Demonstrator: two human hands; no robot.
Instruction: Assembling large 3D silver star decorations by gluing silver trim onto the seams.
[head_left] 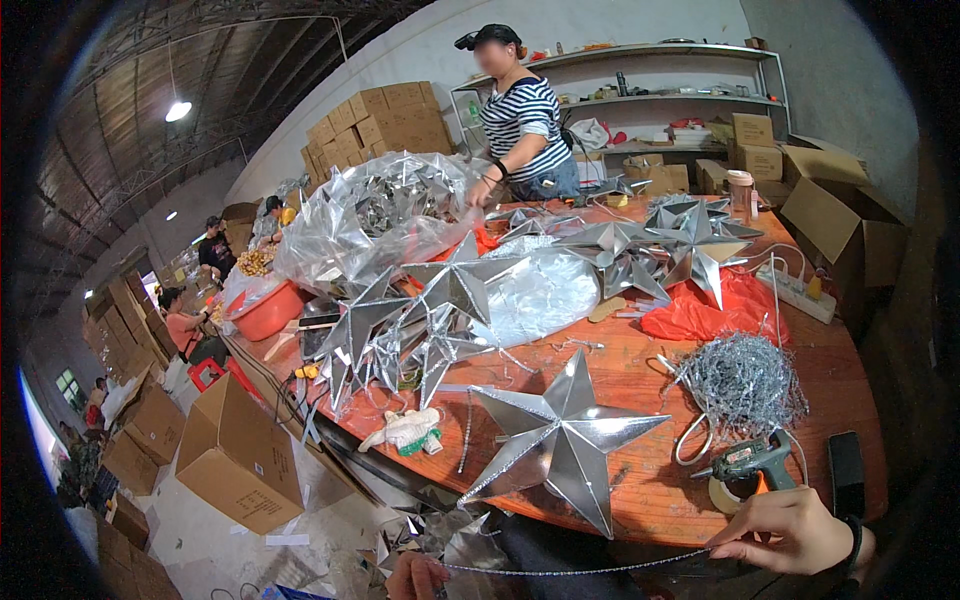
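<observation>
My left hand [415, 577] and my right hand [792, 530] pinch the two ends of a thin silver tinsel cord [580, 571], stretched taut between them just below the table's front edge. Right above the cord lies a large silver foil star [560, 440] on the wooden table [640, 370]. A green hot-glue gun [748, 462] rests beside a roll of tape [722, 495], close above my right hand. A tangled heap of silver tinsel cord [742, 380] sits behind the glue gun.
Several more silver stars [440, 300] and clear plastic bags [370, 215] cover the table's middle and far side. A person in a striped shirt [520, 125] works at the far end. A power strip [800, 295], red cloth [715, 310], open cardboard boxes [235, 455] and other workers [185, 325] are around.
</observation>
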